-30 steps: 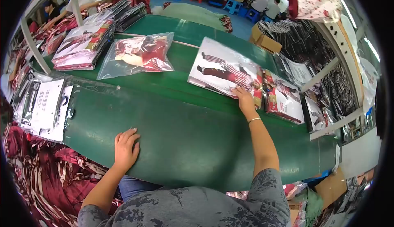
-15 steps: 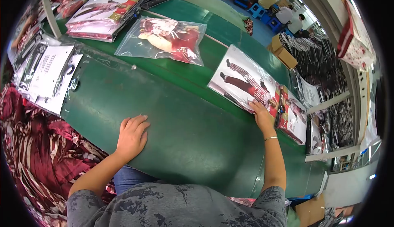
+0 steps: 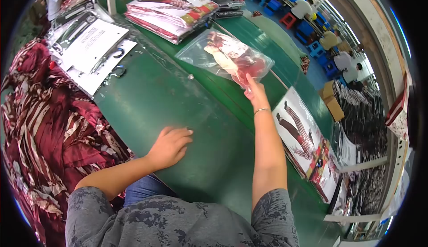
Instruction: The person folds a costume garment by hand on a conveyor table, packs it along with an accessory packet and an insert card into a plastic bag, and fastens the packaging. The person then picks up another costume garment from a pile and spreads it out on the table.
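Note:
My right hand (image 3: 256,93) reaches to the near right corner of a clear plastic bag (image 3: 227,59) with red and cream fabric inside, and its fingers grip that corner. The bag lies on the green table (image 3: 160,99). My left hand (image 3: 171,148) rests on the table near its front edge, fingers apart, holding nothing. To the right of my right forearm lies a stack of printed packages (image 3: 296,131) showing striped trousers.
Another stack of packages (image 3: 171,12) is at the back left. White paper sheets (image 3: 96,44) lie at the left. Crumpled maroon fabric (image 3: 58,126) fills the lower left. A metal frame (image 3: 356,164) stands at the right. Several people are in the background.
My right hand has left the printed packages and moved left to the plastic bag, taking hold of its corner. The view has turned. My left hand still lies on the table.

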`<state>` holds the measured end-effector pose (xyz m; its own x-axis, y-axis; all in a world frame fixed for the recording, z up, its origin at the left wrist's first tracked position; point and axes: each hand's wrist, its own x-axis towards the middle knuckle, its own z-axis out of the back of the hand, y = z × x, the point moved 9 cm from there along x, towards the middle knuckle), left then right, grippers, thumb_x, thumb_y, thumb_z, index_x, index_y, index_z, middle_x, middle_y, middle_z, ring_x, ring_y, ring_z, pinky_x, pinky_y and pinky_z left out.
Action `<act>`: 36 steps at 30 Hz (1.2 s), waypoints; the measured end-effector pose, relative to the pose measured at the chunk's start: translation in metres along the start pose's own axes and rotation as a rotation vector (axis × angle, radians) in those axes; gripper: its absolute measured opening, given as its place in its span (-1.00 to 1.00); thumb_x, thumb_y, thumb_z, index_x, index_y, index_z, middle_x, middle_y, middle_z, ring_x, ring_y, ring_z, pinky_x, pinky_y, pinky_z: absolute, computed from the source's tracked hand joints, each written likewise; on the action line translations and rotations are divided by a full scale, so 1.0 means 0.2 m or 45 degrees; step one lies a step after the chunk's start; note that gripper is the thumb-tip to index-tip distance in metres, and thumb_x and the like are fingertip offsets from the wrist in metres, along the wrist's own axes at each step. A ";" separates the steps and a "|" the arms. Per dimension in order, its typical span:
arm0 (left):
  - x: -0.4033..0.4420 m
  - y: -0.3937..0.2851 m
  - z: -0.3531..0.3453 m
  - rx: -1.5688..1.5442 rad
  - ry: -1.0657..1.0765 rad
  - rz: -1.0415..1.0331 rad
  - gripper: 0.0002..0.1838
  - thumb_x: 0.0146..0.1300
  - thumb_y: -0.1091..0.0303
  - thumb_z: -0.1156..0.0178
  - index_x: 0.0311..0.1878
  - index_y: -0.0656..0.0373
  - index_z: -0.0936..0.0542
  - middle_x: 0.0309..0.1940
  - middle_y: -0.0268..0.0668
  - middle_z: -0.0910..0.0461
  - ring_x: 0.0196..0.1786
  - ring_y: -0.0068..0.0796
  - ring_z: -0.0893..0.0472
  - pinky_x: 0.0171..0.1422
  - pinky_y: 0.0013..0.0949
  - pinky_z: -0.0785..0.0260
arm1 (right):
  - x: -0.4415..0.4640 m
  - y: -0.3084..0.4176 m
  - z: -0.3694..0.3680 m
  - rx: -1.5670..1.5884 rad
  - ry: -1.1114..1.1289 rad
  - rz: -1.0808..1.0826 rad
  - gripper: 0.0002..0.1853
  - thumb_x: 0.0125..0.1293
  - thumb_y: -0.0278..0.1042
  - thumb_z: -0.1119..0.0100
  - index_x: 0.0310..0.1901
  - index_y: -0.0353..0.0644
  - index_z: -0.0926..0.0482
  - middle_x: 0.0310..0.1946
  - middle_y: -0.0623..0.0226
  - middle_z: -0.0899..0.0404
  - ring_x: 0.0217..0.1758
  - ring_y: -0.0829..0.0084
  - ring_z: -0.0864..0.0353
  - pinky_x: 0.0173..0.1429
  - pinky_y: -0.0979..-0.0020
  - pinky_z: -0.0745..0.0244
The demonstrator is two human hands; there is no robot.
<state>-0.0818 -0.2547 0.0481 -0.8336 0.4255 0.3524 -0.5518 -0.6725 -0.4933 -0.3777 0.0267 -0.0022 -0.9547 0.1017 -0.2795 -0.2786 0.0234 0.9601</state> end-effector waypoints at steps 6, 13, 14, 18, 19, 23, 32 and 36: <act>-0.02 0.01 -0.01 -0.049 -0.038 -0.027 -0.69 0.23 0.40 -0.27 0.06 0.07 -0.58 0.30 -0.30 -0.54 0.39 -0.31 -0.46 0.45 0.01 -0.21 | -0.53 -0.17 -0.31 0.140 0.115 0.017 -0.62 0.49 -0.15 -0.18 0.22 -0.17 -0.55 -0.27 0.56 -0.58 -0.50 0.71 -0.32 -0.53 0.59 -0.07; -0.05 0.01 -0.05 -0.033 -0.012 -0.030 -0.70 0.25 0.39 -0.25 0.06 0.05 -0.59 0.28 -0.28 -0.55 0.39 -0.27 -0.46 0.47 0.04 -0.18 | -1.52 -0.28 0.22 0.049 0.109 -0.003 -0.60 0.52 -0.17 -0.18 0.22 -0.28 -0.58 -0.12 0.40 -0.67 -0.26 0.61 -0.63 -0.21 0.58 -0.56; -0.06 0.03 -0.08 -0.001 -0.012 -0.033 -0.71 0.25 0.39 -0.25 0.05 0.04 -0.60 0.28 -0.28 -0.55 0.39 -0.26 -0.45 0.48 0.04 -0.17 | -1.62 -0.35 0.45 -0.131 -0.034 -0.070 -0.63 0.52 -0.24 -0.16 0.19 -0.32 -0.59 -0.10 0.34 -0.69 -0.24 0.53 -0.69 -0.14 0.51 -0.64; -0.05 0.02 -0.08 -0.050 -0.094 -0.074 -0.76 0.27 0.33 -0.25 0.01 -0.03 -0.65 0.27 -0.33 -0.58 0.42 -0.31 -0.45 0.50 -0.01 -0.16 | -2.33 -0.46 1.04 -0.658 -0.069 -0.161 -0.67 0.49 -0.22 -0.18 0.00 -0.38 -0.68 -0.27 0.36 -0.72 -0.20 0.57 -0.63 -0.11 0.45 -0.53; -0.08 0.04 -0.07 -0.036 -0.102 -0.048 -0.75 0.27 0.33 -0.24 0.01 -0.04 -0.65 0.27 -0.34 -0.57 0.43 -0.32 -0.44 0.51 -0.03 -0.16 | -2.59 -0.53 1.22 -0.664 -0.124 -0.244 -0.71 0.49 -0.28 -0.18 0.03 -0.35 -0.67 -0.23 0.30 -0.73 -0.19 0.56 -0.67 -0.13 0.43 -0.58; -0.10 0.04 -0.07 -0.034 -0.103 -0.043 -0.74 0.27 0.32 -0.25 0.03 -0.04 -0.64 0.28 -0.33 -0.56 0.43 -0.33 -0.44 0.55 -0.03 -0.12 | -2.80 -0.81 1.43 -0.651 -0.394 -0.514 -0.71 0.50 -0.26 -0.18 0.01 -0.33 -0.68 -0.25 0.24 -0.73 -0.21 0.44 -0.68 -0.15 0.36 -0.58; -0.32 0.27 0.33 0.234 -0.424 0.126 -0.76 0.14 0.33 -0.28 -0.09 0.00 -0.70 0.15 -0.27 -0.62 0.27 -0.28 -0.55 0.41 0.00 -0.27 | -2.88 -0.88 1.69 -1.098 -0.700 -0.514 -0.71 0.50 -0.23 -0.17 -0.04 -0.30 -0.70 -0.27 0.11 -0.73 -0.27 0.18 -0.68 -0.20 0.21 -0.57; -0.72 0.87 0.85 0.681 -0.345 0.859 -0.73 0.06 0.39 -0.26 -0.12 0.07 -0.70 0.06 -0.22 -0.61 0.12 -0.17 -0.58 0.19 -0.05 -0.41 | -2.94 -0.76 1.82 -1.427 -0.865 -0.429 -0.71 0.50 -0.21 -0.16 -0.06 -0.29 -0.71 -0.28 0.05 -0.73 -0.29 0.06 -0.69 -0.23 0.15 -0.57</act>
<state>-0.0527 -0.5358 0.0458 -0.9031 -0.2737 0.3309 0.1953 -0.9480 -0.2512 0.2639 0.3255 0.0177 -0.6750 0.7267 -0.1274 -0.7325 -0.6394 0.2338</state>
